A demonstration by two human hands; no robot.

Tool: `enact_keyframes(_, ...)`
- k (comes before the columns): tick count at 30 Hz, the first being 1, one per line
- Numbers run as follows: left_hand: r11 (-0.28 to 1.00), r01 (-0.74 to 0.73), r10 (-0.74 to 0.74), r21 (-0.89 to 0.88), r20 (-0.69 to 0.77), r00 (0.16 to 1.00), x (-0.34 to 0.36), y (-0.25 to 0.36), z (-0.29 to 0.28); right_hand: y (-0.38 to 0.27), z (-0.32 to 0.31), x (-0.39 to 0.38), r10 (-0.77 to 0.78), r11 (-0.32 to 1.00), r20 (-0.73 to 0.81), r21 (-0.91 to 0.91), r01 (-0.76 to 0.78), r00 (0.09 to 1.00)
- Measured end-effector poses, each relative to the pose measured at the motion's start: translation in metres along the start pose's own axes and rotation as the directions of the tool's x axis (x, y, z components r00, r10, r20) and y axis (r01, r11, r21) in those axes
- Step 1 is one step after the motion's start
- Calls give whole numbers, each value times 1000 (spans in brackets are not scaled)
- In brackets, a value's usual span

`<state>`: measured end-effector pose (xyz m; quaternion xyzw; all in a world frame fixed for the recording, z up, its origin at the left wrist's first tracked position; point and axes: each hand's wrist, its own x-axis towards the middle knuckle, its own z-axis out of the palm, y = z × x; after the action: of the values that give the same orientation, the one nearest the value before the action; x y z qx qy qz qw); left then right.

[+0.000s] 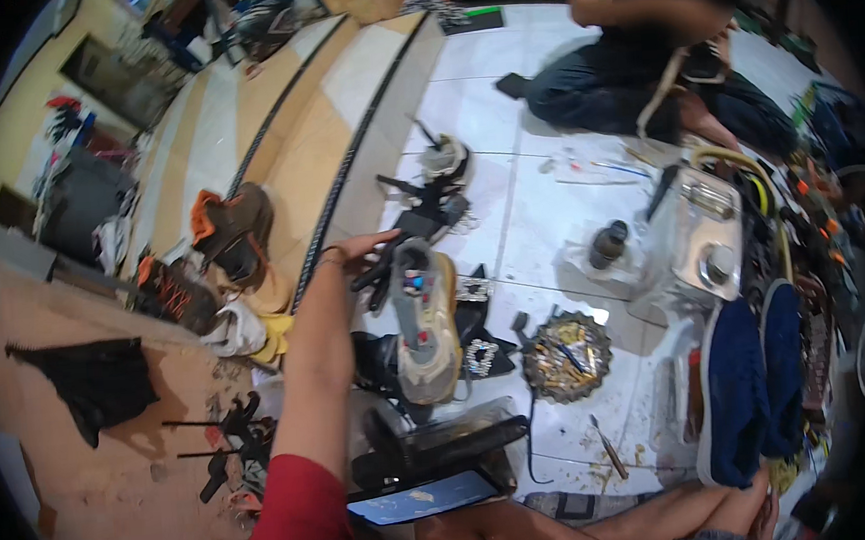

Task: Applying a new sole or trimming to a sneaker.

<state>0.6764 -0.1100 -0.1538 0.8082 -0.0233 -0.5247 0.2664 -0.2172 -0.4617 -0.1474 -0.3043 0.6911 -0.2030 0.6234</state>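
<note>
My left arm, in a red sleeve, reaches forward from the lower edge. My left hand (359, 249) is stretched out flat over a cluster of black strappy footwear (417, 221), its fingertips at the near side; I see nothing gripped. Just right of the wrist stands a worn pale sneaker (429, 335) with a yellowed sole and small coloured bits inside. Black pieces with glittering buckles (481, 355) lie beside it. By my knee at the lower right rim, a small patch of skin may be my right hand (765, 516); its fingers are unclear.
A round ridged dish (607, 358) holds small metal bits. Near it are a thin handled tool (608, 445), a dark bottle (608, 244), a metal can (707, 226) and blue slip-on shoes (734, 399). A lit screen (423, 497) is near my legs. Another person (600, 83) sits opposite; tiled steps (343, 141) rise left.
</note>
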Motion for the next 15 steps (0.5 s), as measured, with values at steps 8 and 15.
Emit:
enact_keyframes(8, 995, -99, 97, 21, 76, 992, 35, 19, 20, -16, 47, 20, -44, 992, 39, -114, 48, 998)
enact_keyframes(15, 985, -140, 149, -103, 90, 985, 45, 22, 2, -11, 11, -13, -99, 987, -55, -131, 91, 994)
